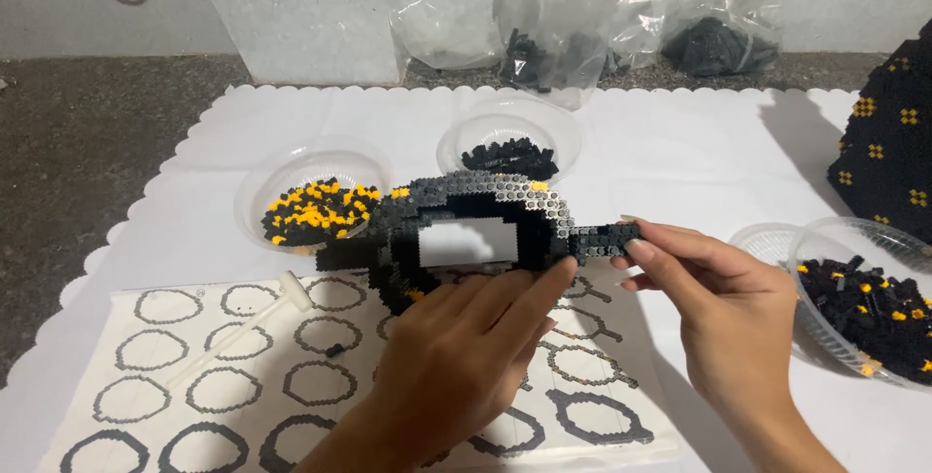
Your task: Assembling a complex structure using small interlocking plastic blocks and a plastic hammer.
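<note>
Where a white scallop-edged mat (680,143) covers a speckled grey stone floor (87,133) running back to a pale wall, a printed instruction sheet (194,376) of ring outlines lies near the front edge, with a small white plastic hammer (254,322) resting on it. Above the sheet hangs a hollow ring of tiny black building bricks (466,225) with a few yellow ones, tilted so the white mat shows through its opening. The left hand (456,366) steadies the ring from the front, fingers laid flat against its lower right rim, while the right hand (718,308) pinches a short black brick arm (604,237) jutting from the ring's right side — thumb and forefinger closed on it. Four clear plastic bowls stand around: one of black and yellow bricks (313,209), one of black bricks (510,154), and two nested at the right (854,288). Three clear bags (573,16) slump along the wall, and a large black brick model with yellow squares (888,152) sits at the right edge.
</note>
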